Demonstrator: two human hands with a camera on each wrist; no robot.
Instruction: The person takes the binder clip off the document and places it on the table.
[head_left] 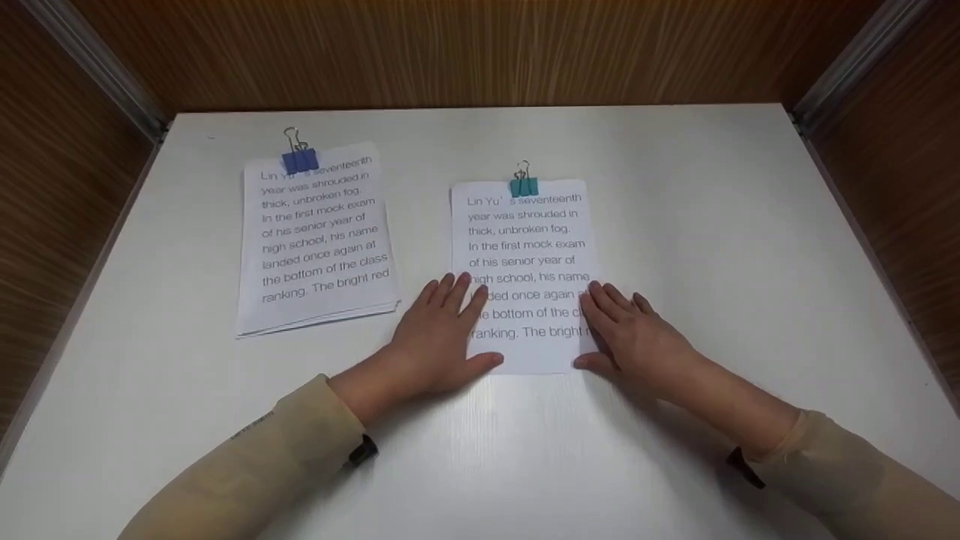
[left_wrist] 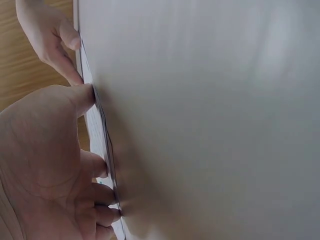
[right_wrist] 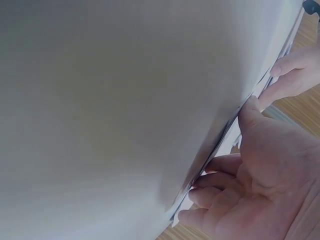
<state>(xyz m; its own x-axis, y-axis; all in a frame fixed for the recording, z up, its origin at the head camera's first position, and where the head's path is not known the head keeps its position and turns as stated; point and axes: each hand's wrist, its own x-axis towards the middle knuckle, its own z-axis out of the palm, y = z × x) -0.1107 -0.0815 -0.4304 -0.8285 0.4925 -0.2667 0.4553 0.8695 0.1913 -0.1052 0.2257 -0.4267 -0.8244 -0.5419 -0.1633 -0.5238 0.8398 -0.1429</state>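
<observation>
A stack of printed sheets (head_left: 525, 259) lies flat on the white table in front of me, a teal binder clip (head_left: 523, 187) on its top edge. My left hand (head_left: 439, 337) rests along the lower left side of this stack, fingers spread and thumb over the bottom corner. On the opposite side, my right hand (head_left: 641, 337) lies with extended fingers on the right edge, thumb near the lower right corner. Both wrist views show the left hand (left_wrist: 50, 160) and the right hand (right_wrist: 272, 175) with fingertips at the paper's edges.
To the left lies a second stack of printed sheets (head_left: 319, 240), slightly tilted, its bottom edges uneven. A blue binder clip (head_left: 300, 160) holds it at the top. Wood-grain panels (head_left: 480, 52) enclose the white table (head_left: 712, 195) at the back and sides.
</observation>
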